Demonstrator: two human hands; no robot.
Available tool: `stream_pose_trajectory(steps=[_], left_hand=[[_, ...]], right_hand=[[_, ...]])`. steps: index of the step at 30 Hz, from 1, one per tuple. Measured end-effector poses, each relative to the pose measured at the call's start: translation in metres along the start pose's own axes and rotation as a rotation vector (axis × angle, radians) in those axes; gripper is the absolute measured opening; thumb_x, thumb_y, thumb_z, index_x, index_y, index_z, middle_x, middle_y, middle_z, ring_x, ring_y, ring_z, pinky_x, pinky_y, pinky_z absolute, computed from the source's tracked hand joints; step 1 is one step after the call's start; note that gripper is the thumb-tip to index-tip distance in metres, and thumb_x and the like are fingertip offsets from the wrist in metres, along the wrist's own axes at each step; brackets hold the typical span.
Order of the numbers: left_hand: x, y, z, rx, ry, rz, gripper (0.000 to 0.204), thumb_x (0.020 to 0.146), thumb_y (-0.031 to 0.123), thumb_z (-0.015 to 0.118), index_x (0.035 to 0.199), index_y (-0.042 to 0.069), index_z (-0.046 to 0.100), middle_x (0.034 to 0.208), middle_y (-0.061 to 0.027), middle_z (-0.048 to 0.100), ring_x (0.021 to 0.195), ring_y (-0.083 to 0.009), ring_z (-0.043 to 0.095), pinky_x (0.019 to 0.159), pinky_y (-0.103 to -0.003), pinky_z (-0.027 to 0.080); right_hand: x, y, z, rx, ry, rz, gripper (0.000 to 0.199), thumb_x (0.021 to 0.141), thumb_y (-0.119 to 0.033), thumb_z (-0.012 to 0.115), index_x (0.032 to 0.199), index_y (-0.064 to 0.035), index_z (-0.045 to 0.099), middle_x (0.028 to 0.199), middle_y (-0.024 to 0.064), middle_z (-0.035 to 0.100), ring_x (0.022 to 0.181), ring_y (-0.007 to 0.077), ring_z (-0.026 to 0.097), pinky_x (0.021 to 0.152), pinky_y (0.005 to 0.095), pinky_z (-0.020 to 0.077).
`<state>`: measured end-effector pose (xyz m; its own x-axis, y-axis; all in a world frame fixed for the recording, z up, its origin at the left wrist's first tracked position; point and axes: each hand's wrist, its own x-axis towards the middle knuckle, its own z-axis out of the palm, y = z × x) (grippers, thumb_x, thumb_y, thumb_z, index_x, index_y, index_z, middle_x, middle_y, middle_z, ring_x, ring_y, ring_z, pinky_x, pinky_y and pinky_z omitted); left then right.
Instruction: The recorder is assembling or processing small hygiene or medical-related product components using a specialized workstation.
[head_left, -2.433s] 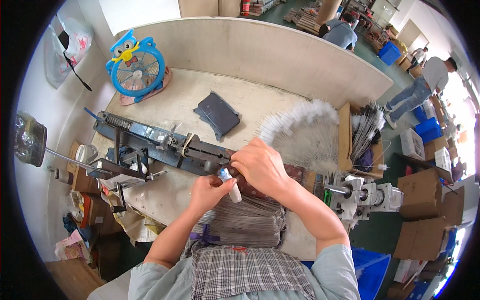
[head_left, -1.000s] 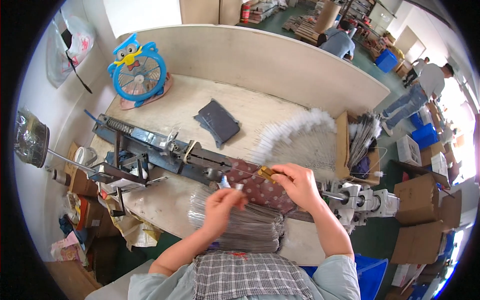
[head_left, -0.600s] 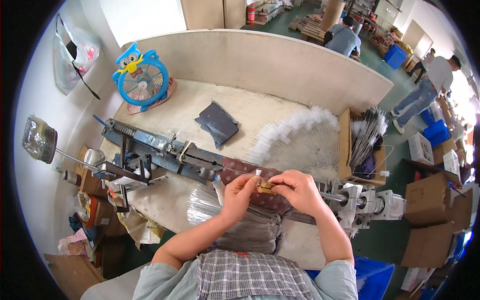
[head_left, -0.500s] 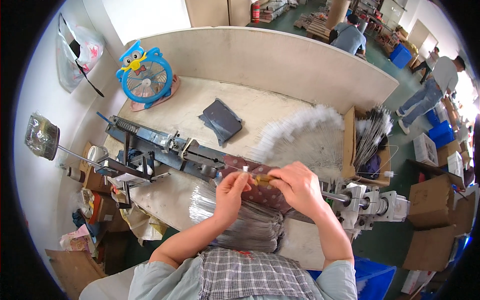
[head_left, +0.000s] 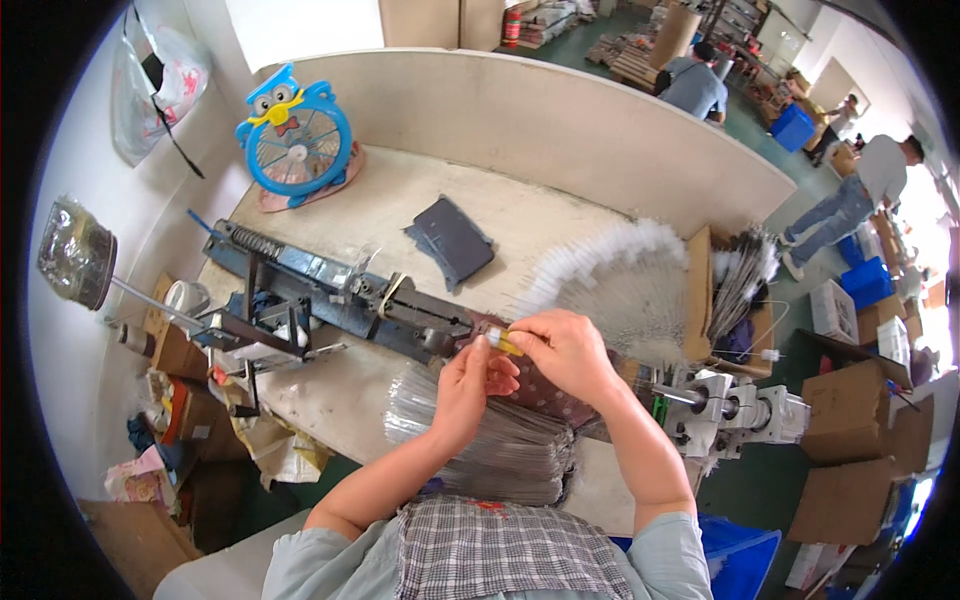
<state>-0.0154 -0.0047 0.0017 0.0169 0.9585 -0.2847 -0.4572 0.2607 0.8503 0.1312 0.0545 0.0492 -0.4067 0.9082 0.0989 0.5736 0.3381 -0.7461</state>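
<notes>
Both my hands meet over the middle of the bench. A small yellow piece with a whitish end (head_left: 505, 343) is pinched in the fingertips of my right hand (head_left: 565, 352); its kind is too small to make out. My left hand (head_left: 468, 388) is closed, thumb and finger against the whitish end, the other fingers curled. Beneath the hands lies a dark red dotted cloth (head_left: 555, 398). A thick bundle of thin metal wires (head_left: 510, 455) sits just in front of it. The long dark metal machine (head_left: 330, 285) ends near my left fingertips.
A fan of white-tipped wire brushes (head_left: 625, 285) spreads at the right, next to a cardboard box (head_left: 697, 295) of more brushes. A motor assembly (head_left: 745, 408) stands at the right edge. A dark pad (head_left: 450, 240) and a blue fan (head_left: 298, 150) lie farther back. Other people are beyond the partition (head_left: 560, 125).
My right hand has shifted slightly left and up, bringing the yellow piece to my left fingertips. The view has tilted a little. A person in the background has moved.
</notes>
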Motion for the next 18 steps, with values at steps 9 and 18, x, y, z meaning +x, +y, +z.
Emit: stream_pose_trajectory(steps=[9, 18], left_hand=[[0.005, -0.006, 0.008, -0.439, 0.052, -0.001, 0.035, 0.096, 0.038, 0.039, 0.102, 0.006, 0.053, 0.097, -0.0069, 0.062, 0.092, -0.0181, 0.060, 0.086, -0.033, 0.044], [0.007, -0.013, 0.012, -0.410, 0.108, 0.069, 0.016, 0.090, 0.017, 0.056, 0.097, 0.004, 0.054, 0.095, -0.0054, 0.061, 0.088, -0.0145, 0.061, 0.079, -0.030, 0.049]], right_hand=[[-0.008, -0.022, 0.029, -0.400, 0.332, -0.195, 0.028, 0.068, -0.021, 0.070, 0.094, -0.0105, 0.065, 0.090, 0.0013, 0.063, 0.091, 0.0210, 0.055, 0.073, 0.0361, 0.0439], [-0.016, -0.003, 0.024, -0.401, 0.417, -0.374, 0.031, 0.065, -0.018, 0.072, 0.094, -0.0128, 0.066, 0.092, -0.0017, 0.062, 0.095, 0.0197, 0.054, 0.076, 0.0355, 0.0422]])
